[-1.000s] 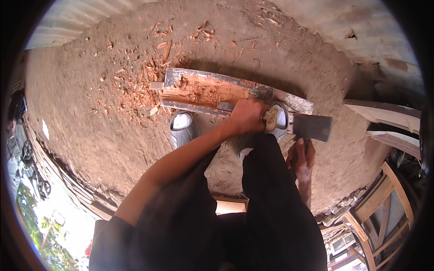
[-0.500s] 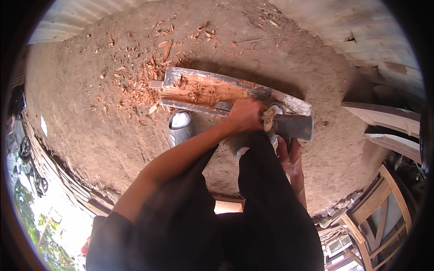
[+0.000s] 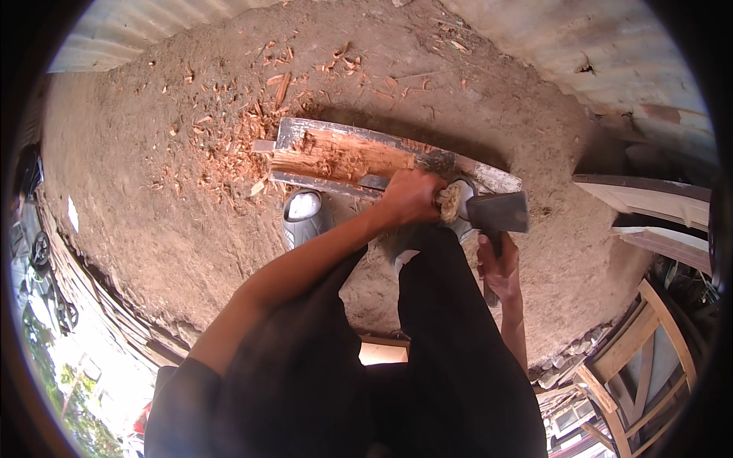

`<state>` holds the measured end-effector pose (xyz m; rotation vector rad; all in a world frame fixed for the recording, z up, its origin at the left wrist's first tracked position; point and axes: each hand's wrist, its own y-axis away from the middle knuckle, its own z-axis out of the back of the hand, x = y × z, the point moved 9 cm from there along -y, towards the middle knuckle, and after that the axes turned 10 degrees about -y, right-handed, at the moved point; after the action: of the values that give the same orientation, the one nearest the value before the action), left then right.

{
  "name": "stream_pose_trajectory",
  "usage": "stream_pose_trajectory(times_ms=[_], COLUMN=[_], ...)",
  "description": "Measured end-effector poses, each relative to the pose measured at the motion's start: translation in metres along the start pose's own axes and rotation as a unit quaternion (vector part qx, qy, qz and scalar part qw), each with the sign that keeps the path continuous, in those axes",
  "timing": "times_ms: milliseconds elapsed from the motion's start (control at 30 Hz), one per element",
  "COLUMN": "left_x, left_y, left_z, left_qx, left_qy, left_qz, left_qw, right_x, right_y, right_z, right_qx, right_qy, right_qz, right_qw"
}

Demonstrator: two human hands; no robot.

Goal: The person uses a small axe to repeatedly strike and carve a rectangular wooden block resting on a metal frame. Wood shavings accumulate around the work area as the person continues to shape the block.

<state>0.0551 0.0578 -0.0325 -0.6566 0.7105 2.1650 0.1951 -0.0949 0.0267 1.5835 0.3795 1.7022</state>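
My left hand (image 3: 405, 195) is closed around a chisel, its frayed wooden handle end (image 3: 449, 203) pointing right and its dark metal blade (image 3: 374, 181) lying left along a carved beam (image 3: 336, 156). The beam has grey, worn edges and a rough orange-brown hollow, and lies on the ground across the front of my grey shoes (image 3: 305, 225). My right hand (image 3: 500, 271) is wrapped round the dark handle of a hammer. The hammer's broad dark metal head (image 3: 496, 214) is just right of the chisel's end; whether they touch I cannot tell.
Wood shavings (image 3: 256, 141) litter the dirt floor (image 3: 153, 229). Corrugated metal sheets (image 3: 611, 69) border the upper edges. Pale boards (image 3: 649, 200) and a wooden frame (image 3: 634, 351) stand at the right. Stacked slats and wheeled items (image 3: 46, 259) are at the left.
The hammer head has moved left from out to the right, closer to the chisel's handle end. My left hand has shifted very slightly left, still gripping the chisel.
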Motion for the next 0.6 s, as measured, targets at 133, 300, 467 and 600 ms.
stream_pose_trajectory(times_ms=[133, 300, 467, 600], left_x=[-0.001, -0.002, 0.004, 0.003], left_y=[0.001, -0.001, 0.003, 0.004], left_z=[-0.001, -0.008, -0.009, -0.006], left_qx=[-0.006, 0.003, 0.001, -0.006], left_qy=[0.007, -0.004, -0.010, -0.005], left_qz=[-0.010, -0.012, -0.013, -0.014], left_qw=[1.000, 1.000, 1.000, 1.000], right_x=[0.017, 0.015, 0.012, 0.033], right_y=[0.014, 0.010, 0.003, 0.012], right_z=[0.027, -0.008, -0.002, 0.023], right_qx=[-0.111, -0.120, 0.001, -0.098], right_qy=[-0.119, -0.098, 0.021, -0.057], right_qz=[0.062, 0.048, -0.029, 0.044], right_qw=[0.985, 0.987, 0.999, 0.993])
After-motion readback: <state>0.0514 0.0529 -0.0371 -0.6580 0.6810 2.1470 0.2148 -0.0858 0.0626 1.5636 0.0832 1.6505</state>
